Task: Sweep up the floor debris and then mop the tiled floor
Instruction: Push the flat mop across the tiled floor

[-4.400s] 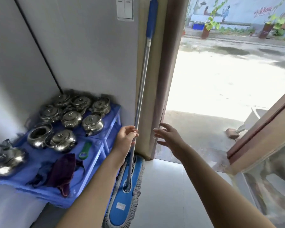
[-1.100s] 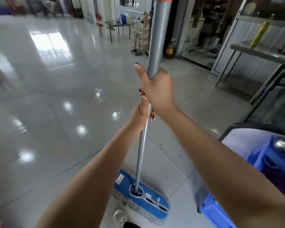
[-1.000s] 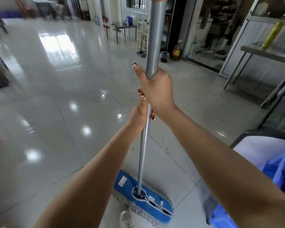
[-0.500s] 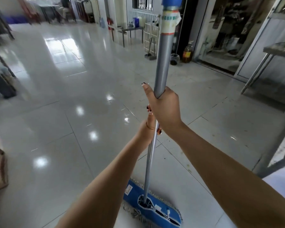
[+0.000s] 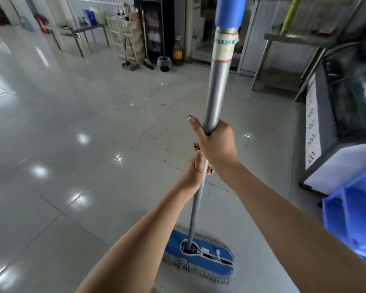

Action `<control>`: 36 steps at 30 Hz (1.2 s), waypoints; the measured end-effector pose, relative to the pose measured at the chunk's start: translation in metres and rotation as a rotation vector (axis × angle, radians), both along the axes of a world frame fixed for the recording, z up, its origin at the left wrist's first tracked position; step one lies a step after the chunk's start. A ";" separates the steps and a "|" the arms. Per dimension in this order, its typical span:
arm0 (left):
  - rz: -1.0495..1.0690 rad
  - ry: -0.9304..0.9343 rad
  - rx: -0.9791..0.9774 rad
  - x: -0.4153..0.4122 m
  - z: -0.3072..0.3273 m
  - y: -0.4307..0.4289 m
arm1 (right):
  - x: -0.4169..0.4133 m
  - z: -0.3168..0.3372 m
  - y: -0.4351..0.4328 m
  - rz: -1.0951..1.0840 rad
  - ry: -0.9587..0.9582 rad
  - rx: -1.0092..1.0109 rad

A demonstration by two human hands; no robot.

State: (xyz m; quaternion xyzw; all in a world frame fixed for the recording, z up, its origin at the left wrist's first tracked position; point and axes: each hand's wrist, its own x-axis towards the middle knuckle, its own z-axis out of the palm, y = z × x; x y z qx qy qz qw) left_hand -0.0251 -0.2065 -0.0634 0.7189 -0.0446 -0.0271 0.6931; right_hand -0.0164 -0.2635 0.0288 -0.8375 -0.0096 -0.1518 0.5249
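Both hands clenched on the mop handle [image 5: 217, 87], a grey metal pole. Right hand [image 5: 217, 144] grips higher, thumb extended up the shaft; left hand [image 5: 193, 173] wraps it just below, touching the right. A paper label [image 5: 224, 46] rings the pole under the blue grip sleeve [image 5: 230, 10]; green print on it, too blurred to read. Blue mop head [image 5: 200, 255] with grey fringe lies flat on the glossy tiled floor [image 5: 72, 123], near, centre. Small brown specks [image 5: 167, 149] scattered on tiles beyond the hands. Far centre: broom and dustpan [image 5: 135, 62] against shelving. Right: cabinet with a white side strip of characters [image 5: 311, 127], illegible; blue crate [image 5: 355, 212] near right.
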 end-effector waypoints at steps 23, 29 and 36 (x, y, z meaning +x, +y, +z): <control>-0.363 0.377 0.307 -0.054 -0.052 -0.010 | -0.089 -0.035 -0.066 -0.171 0.403 -0.216; -0.413 0.904 0.201 -0.045 -0.066 -0.010 | -0.098 -0.024 -0.076 -0.083 0.633 -0.286; -0.407 1.191 -0.130 -0.041 -0.075 0.012 | -0.099 -0.013 -0.085 0.360 0.988 -0.213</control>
